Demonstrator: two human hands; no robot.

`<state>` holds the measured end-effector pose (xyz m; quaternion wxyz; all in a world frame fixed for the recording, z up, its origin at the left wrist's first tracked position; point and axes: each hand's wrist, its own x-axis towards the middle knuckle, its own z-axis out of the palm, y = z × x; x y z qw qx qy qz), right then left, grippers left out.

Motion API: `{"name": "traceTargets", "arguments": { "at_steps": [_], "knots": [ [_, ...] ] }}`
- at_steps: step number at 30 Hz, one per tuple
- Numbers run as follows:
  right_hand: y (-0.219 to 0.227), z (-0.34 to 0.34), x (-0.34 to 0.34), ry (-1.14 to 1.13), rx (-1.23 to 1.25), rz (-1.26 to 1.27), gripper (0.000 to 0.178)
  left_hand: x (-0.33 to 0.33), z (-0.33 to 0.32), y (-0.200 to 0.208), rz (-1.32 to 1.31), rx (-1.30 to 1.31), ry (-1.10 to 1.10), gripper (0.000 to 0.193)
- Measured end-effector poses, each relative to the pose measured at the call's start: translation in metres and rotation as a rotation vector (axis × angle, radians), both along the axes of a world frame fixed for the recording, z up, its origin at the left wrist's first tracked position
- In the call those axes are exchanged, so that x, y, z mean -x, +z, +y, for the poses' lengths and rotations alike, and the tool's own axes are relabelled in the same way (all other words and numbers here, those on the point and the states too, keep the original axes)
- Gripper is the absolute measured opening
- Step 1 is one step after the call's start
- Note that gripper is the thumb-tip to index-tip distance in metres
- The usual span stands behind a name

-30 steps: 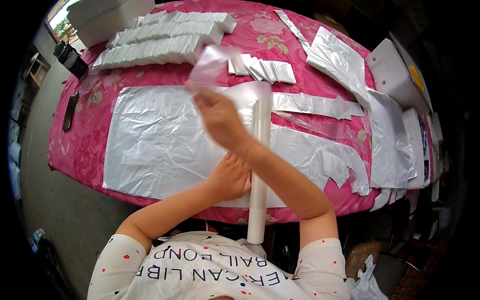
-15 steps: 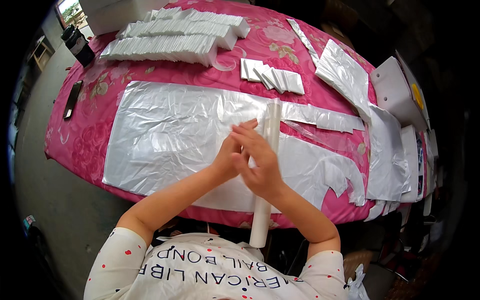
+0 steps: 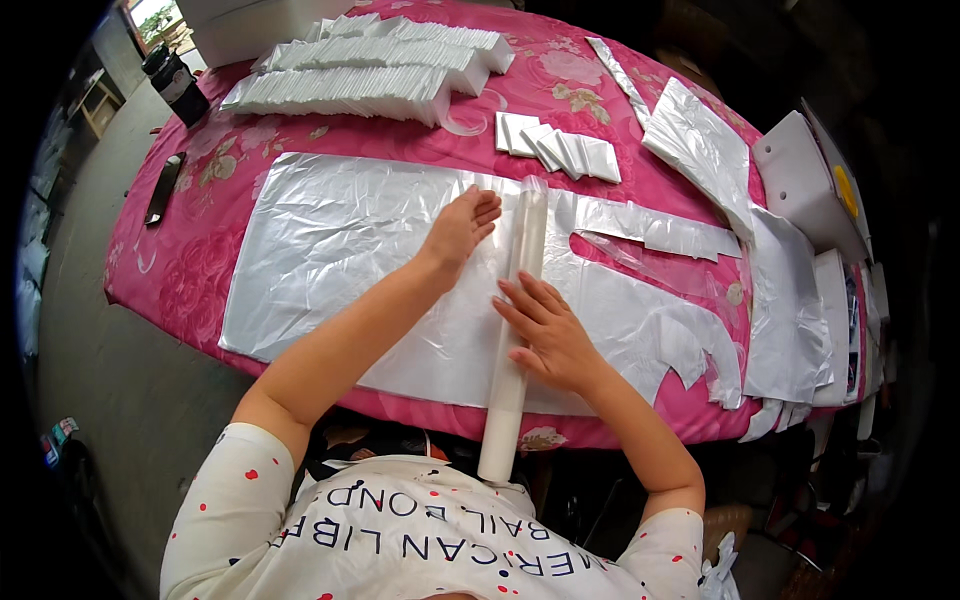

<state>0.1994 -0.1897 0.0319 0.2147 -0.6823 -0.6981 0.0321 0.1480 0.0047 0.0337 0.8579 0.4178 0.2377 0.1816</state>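
A long whitish roll point(image 3: 508, 385) lies across a flat stack of thin silvery-white plastic sheets point(image 3: 335, 255), its near end sticking out past the table edge. My right hand point(image 3: 550, 335) rests on the roll, fingers spread, with nothing gripped. Left of the roll's far part, my left hand point(image 3: 462, 232) is over the sheets, apart from the roll. Its fingers are loosely bent and its palm is turned toward the roll; I see nothing in it. On the right, the sheets end in cut, ragged pieces point(image 3: 690, 345).
Long rows of folded white packets point(image 3: 340, 95) stand at the back left, with several loose packets point(image 3: 560, 147) nearer. More folded sheeting point(image 3: 700, 145) and a white box point(image 3: 808, 185) occupy the right. A dark phone-like object point(image 3: 165, 190) and a black bottle point(image 3: 175, 88) sit on the left.
My hands were together above the sheets beside the roll. They have parted: the left went up and left, the right came down onto the roll. The whole view has shifted slightly.
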Motion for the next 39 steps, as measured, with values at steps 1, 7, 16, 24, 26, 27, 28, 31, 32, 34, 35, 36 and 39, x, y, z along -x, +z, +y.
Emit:
{"name": "traceTargets", "arguments": {
  "at_steps": [1, 7, 16, 24, 26, 27, 28, 31, 32, 34, 35, 36, 39],
  "knots": [
    [0.0, 0.02, 0.012, 0.034, -0.009, -0.035, 0.053, 0.017, 0.009, 0.005, 0.013, -0.051, 0.024, 0.047],
    [0.034, 0.12, 0.116, 0.637, -0.021, 0.763, 0.036, 0.152, 0.084, 0.011, 0.091, -0.296, 0.199, 0.051],
    [-0.016, 0.194, 0.105, 0.381, -0.185, 0.094, 0.044, 0.341, 0.061, -0.011, 0.307, -0.475, 0.326, 0.048],
    [-0.029, 0.293, 0.207, -0.045, -0.099, 0.176, 0.056, 0.323, 0.016, 0.003, 1.103, -1.365, 0.143, 0.085],
    [-0.029, 0.3, 0.227, -0.2, -0.21, 0.262, 0.06, 0.327, 0.025, -0.004, 1.139, -1.269, 0.166, 0.087],
    [-0.029, 0.301, 0.231, -0.285, -0.265, 0.303, 0.062, 0.327, 0.029, -0.006, 1.151, -1.223, 0.172, 0.089],
    [-0.03, 0.3, 0.232, -0.313, -0.236, 0.388, 0.073, 0.326, 0.031, -0.001, 1.08, -1.102, 0.208, 0.086],
    [-0.029, 0.289, 0.224, -0.307, -0.403, 1.064, 0.079, 0.33, 0.025, 0.001, 0.794, -0.784, 0.202, 0.077],
    [-0.02, 0.283, 0.22, -0.324, -0.457, 1.184, 0.075, 0.327, 0.023, 0.005, 0.653, -0.484, 0.148, 0.065],
    [0.008, 0.261, 0.194, -0.058, -0.125, 1.856, 0.075, 0.316, 0.018, 0.01, 0.232, -0.109, 0.08, 0.061],
    [0.022, 0.249, 0.18, 0.103, 0.06, 2.171, 0.074, 0.312, 0.017, 0.012, 0.016, 0.07, 0.022, 0.063],
    [0.027, 0.24, 0.169, 0.286, -0.008, 2.267, 0.067, 0.308, 0.015, 0.013, -0.126, 0.251, -0.1, 0.072],
    [0.05, 0.214, 0.15, 0.272, -0.066, 2.211, 0.064, 0.279, 0.008, 0.016, -0.488, 0.593, -0.35, 0.078]
  ]
}}
